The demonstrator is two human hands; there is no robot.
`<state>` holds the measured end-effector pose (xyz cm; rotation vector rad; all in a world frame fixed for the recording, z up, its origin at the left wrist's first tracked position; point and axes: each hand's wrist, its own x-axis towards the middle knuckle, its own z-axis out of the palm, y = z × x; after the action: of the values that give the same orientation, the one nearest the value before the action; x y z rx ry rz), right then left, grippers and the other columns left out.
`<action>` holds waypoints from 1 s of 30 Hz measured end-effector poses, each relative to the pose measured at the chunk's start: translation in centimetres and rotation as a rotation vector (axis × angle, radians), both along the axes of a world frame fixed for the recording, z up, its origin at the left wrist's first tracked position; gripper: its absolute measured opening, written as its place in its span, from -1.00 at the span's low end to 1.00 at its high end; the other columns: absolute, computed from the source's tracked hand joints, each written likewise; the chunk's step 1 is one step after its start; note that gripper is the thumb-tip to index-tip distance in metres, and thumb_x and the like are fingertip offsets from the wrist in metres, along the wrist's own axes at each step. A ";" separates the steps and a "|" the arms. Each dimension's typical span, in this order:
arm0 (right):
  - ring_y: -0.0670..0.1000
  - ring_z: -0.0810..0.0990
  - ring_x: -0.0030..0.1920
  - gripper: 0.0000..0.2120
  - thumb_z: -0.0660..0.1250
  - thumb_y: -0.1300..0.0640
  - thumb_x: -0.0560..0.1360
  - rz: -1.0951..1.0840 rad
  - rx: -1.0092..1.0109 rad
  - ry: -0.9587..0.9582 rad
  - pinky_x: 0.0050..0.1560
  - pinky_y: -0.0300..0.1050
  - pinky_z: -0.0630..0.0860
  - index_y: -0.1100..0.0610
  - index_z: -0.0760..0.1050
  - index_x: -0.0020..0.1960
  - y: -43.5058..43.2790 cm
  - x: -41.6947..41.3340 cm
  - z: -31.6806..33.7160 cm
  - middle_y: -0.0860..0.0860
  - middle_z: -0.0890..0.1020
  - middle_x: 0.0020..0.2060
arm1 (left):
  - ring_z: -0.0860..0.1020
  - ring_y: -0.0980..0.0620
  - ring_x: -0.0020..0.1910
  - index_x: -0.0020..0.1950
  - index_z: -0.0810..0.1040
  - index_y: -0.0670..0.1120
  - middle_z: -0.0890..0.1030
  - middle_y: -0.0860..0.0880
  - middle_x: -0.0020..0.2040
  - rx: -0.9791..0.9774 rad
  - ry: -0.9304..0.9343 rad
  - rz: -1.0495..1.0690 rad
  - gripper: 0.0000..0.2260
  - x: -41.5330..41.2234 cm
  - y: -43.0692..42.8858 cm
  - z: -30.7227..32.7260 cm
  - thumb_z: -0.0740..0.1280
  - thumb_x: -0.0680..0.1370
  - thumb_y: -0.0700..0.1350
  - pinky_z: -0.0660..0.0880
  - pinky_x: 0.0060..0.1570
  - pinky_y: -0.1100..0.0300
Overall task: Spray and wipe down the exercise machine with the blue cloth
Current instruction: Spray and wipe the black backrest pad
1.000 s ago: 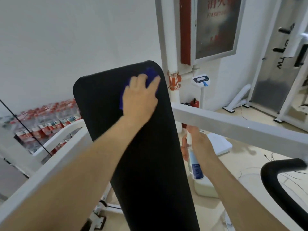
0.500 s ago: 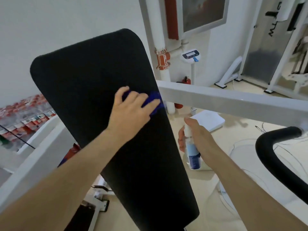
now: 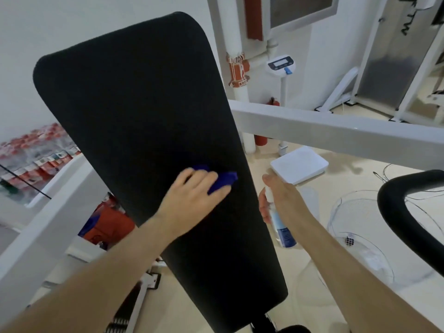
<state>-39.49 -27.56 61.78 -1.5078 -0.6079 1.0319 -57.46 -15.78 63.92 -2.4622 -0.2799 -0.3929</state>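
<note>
left hand [image 3: 192,195]: fingers nearly flat, pressing blue cloth [image 3: 224,180] onto black pad [image 3: 144,104] midway down, near its right edge, for full wiping contact | right hand [image 3: 283,198]: curled round spray bottle [image 3: 282,229], just right of the pad, likely parked ready to respray

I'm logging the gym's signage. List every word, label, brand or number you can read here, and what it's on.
Nothing here reads cleanly.
The black letters on the grey panel, top right: sideways and blurred, not legible.
Label on the spray bottle: too small and blurred.
Screen of the scale display: blurred.
Labels on the bottle packs, far left: blurred.
</note>
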 end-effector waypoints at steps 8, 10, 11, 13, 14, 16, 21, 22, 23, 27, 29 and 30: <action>0.01 0.52 -0.52 -0.47 0.20 -0.12 0.56 -0.104 -0.172 0.073 -0.33 -0.13 0.54 0.17 0.44 -0.48 1.0 -0.3 -1.4 0.08 0.55 -0.52 | 0.48 -0.21 0.15 0.28 0.49 -0.02 0.50 -0.19 0.21 -0.072 -0.190 0.238 -0.61 7.8 -0.4 1.4 0.36 0.45 -0.12 0.36 0.17 -0.13; -0.01 0.49 -0.60 -0.46 0.19 -0.09 0.56 -0.126 -0.152 0.060 -0.46 -0.22 0.46 0.19 0.42 -0.49 0.7 0.0 -2.0 0.10 0.53 -0.55 | 0.50 -0.21 0.15 0.21 0.54 -0.08 0.52 -0.18 0.19 -0.161 0.122 0.085 -0.69 7.2 -2.8 -4.4 0.29 0.47 -0.14 0.33 0.20 -0.13; -0.02 0.47 -0.63 -0.46 0.18 -0.07 0.57 -0.127 -0.142 0.055 -0.53 -0.26 0.43 0.21 0.41 -0.49 0.5 0.2 -2.3 0.11 0.52 -0.55 | 0.48 -0.21 0.18 0.21 0.53 -0.11 0.51 -0.19 0.21 -0.179 0.301 0.027 -0.70 6.6 -3.8 -6.3 0.24 0.50 -0.16 0.29 0.24 -0.13; -0.03 0.46 -0.64 -0.46 0.15 -0.08 0.58 -0.115 -0.150 0.038 -0.57 -0.30 0.41 0.22 0.42 -0.47 -0.2 0.4 -3.2 0.11 0.51 -0.56 | 0.41 -0.19 0.30 0.30 0.50 -0.09 0.45 -0.18 0.33 -0.147 0.548 0.007 -0.65 5.5 -4.4 -7.3 0.29 0.50 -0.17 0.24 0.34 -0.11; -0.02 0.47 -0.62 -0.46 0.15 -0.08 0.57 -0.122 -0.157 0.049 -0.53 -0.28 0.43 0.22 0.43 -0.46 -0.5 0.5 -3.4 0.11 0.52 -0.56 | 0.42 -0.15 0.30 0.28 0.53 -0.04 0.46 -0.15 0.34 -0.100 0.544 -0.019 -0.65 5.1 -4.3 -6.4 0.34 0.49 -0.15 0.28 0.33 -0.09; 0.02 0.48 -0.57 -0.48 0.16 -0.09 0.57 -0.122 -0.174 0.080 -0.42 -0.20 0.46 0.20 0.43 -0.45 -0.7 0.0 -3.3 0.11 0.52 -0.54 | 0.51 -0.12 0.18 0.18 0.60 0.04 0.55 -0.11 0.24 -0.017 0.351 -0.051 -0.68 4.6 -2.3 -3.0 0.41 0.43 -0.10 0.38 0.22 -0.06; 0.03 0.46 -0.54 -0.48 0.19 -0.11 0.55 0.006 -0.100 0.095 -0.37 -0.16 0.47 0.15 0.39 -0.50 2.4 -3.8 0.1 0.10 0.50 -0.53 | 0.50 -0.19 0.10 0.23 0.53 0.10 0.57 -0.14 0.18 0.221 -0.334 0.303 -0.70 -1.8 6.1 10.9 0.29 0.50 -0.04 0.35 0.08 -0.11; 0.03 0.47 -0.54 -0.48 0.19 -0.12 0.54 0.044 -0.087 0.078 -0.35 -0.14 0.48 0.15 0.39 -0.50 3.2 -4.6 1.0 0.08 0.50 -0.55 | 0.46 -0.20 0.13 0.25 0.51 0.10 0.55 -0.16 0.20 0.187 -0.441 0.360 -0.67 -2.9 6.7 11.5 0.29 0.48 -0.03 0.35 0.07 -0.11; 0.02 0.48 -0.53 -0.48 0.19 -0.12 0.54 0.081 -0.064 0.064 -0.34 -0.13 0.48 0.14 0.40 -0.50 4.0 -5.3 1.8 0.06 0.50 -0.56 | 0.43 -0.20 0.14 0.24 0.52 0.10 0.55 -0.16 0.20 0.163 -0.513 0.378 -0.65 -3.6 6.7 11.0 0.29 0.46 -0.03 0.34 0.06 -0.10; -0.04 0.50 -0.56 -0.51 0.20 -0.10 0.54 0.161 -0.023 0.010 -0.38 -0.18 0.50 0.15 0.43 -0.47 5.8 -7.5 3.8 0.03 0.51 -0.58 | 0.42 -0.16 0.10 0.12 0.60 0.09 0.59 -0.15 0.15 0.028 -0.469 0.310 -0.74 -4.8 3.0 1.7 0.34 0.44 -0.08 0.32 0.06 -0.11; -0.04 0.48 -0.56 -0.52 0.18 -0.08 0.55 0.206 -0.007 -0.014 -0.45 -0.22 0.48 0.16 0.42 -0.46 5.6 -8.0 3.0 0.04 0.50 -0.57 | 0.44 -0.12 0.07 0.06 0.61 0.12 0.59 -0.09 0.14 -0.038 -0.280 0.220 -0.75 -6.4 0.6 -3.8 0.42 0.42 -0.10 0.32 0.06 -0.10; -0.04 0.47 -0.57 -0.52 0.18 -0.08 0.55 0.226 -0.017 -0.025 -0.48 -0.23 0.47 0.16 0.42 -0.45 5.3 -8.3 2.3 0.04 0.49 -0.58 | 0.46 -0.11 0.08 0.06 0.60 0.14 0.59 -0.07 0.14 -0.070 -0.150 0.176 -0.74 -7.4 -0.5 -5.7 0.44 0.41 -0.11 0.31 0.07 -0.10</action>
<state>-47.75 -22.30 64.11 -1.4920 -0.8025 1.1936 -64.86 -16.26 58.19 -2.4547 -0.5780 -0.5003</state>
